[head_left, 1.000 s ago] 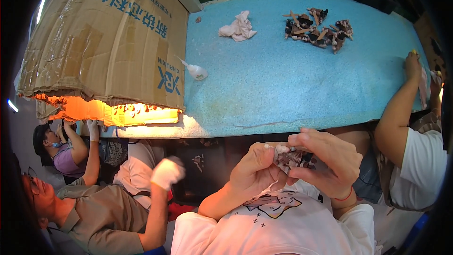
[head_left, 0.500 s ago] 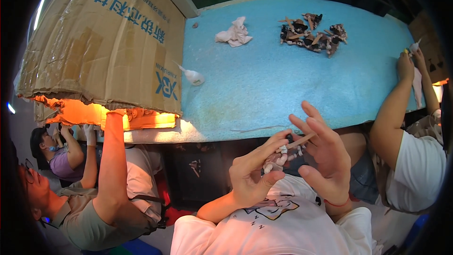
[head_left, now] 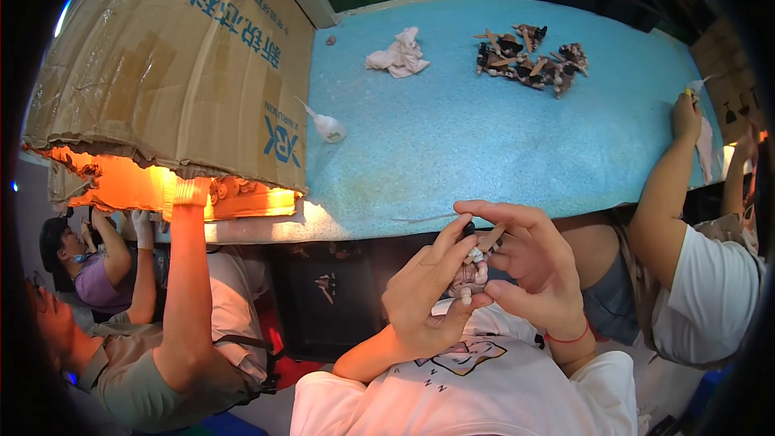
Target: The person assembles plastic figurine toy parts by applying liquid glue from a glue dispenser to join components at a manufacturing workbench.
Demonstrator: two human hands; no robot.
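A small toy figurine (head_left: 469, 276) is held up in front of my chest, above the table's near edge. It has a dark top, a brownish body, pale knobbly parts and a flat tan stick-like piece. My left hand (head_left: 420, 295) grips it between thumb and fingers. My right hand (head_left: 542, 270) is curled round its other side, the thumb against its lower part and the index finger arching over the top near my left fingertips. The fingers partly hide the figurine.
On the blue tabletop (head_left: 412, 153) lie a heap of similar figurines (head_left: 537, 69), a crumpled cloth (head_left: 399, 55) and a white nozzle bottle (head_left: 329, 127). A cardboard box (head_left: 161, 56), glowing orange inside, stands left, with a co-worker's arm (head_left: 190, 274) reaching in. A black bin (head_left: 323, 315) sits below the edge.
My right hand has come in from spread fingers to close round the figurine. A co-worker's hands at the right have moved apart.
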